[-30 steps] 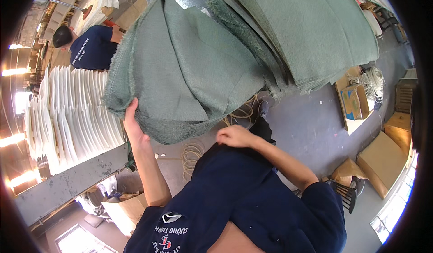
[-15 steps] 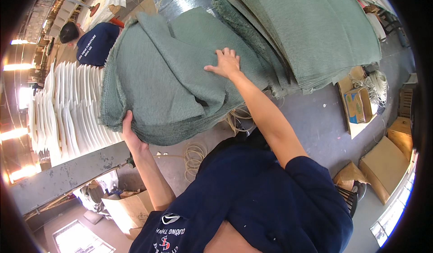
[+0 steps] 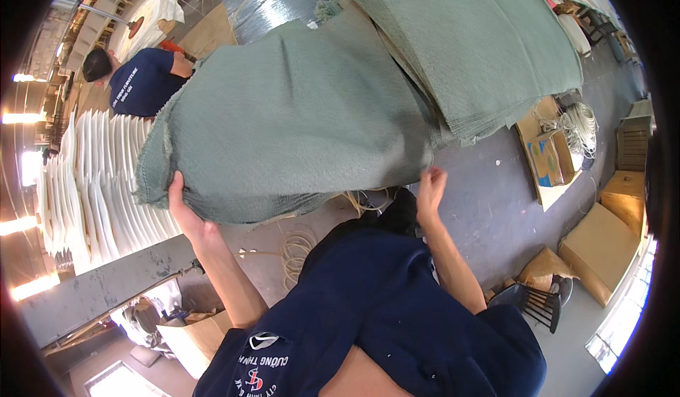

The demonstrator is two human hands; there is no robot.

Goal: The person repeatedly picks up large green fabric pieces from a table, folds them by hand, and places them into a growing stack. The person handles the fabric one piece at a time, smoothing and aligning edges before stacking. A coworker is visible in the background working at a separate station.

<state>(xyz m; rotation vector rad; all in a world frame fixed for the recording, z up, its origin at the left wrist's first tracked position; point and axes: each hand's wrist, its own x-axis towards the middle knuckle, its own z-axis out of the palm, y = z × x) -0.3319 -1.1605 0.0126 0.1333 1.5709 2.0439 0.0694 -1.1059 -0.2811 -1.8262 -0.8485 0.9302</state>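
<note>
A pile of grey-green fabric sheets (image 3: pixel 283 121) with frayed edges lies in front of me, its top sheet spread fairly smooth. My left hand (image 3: pixel 188 209) grips the pile's near left edge, thumb on top and the other fingers hidden beneath. At the near right corner of the top sheet is my right hand (image 3: pixel 431 195), its fingers closed on the cloth's edge, slightly blurred. A second, taller stack of the same green fabric (image 3: pixel 474 50) adjoins the pile on the far right.
Stacked white sheets (image 3: pixel 106 191) stand on the left beside a grey metal beam (image 3: pixel 106 284). A co-worker in a dark shirt (image 3: pixel 145 82) is beyond them. Coiled tubing (image 3: pixel 297 255) lies on the floor below. Cardboard boxes (image 3: pixel 602 255) and a dark chair (image 3: pixel 531 305) are at the right.
My right hand has moved from the middle of the pile to the near right corner. The folded, rumpled top sheet is now drawn out flatter. My left hand keeps its hold.
</note>
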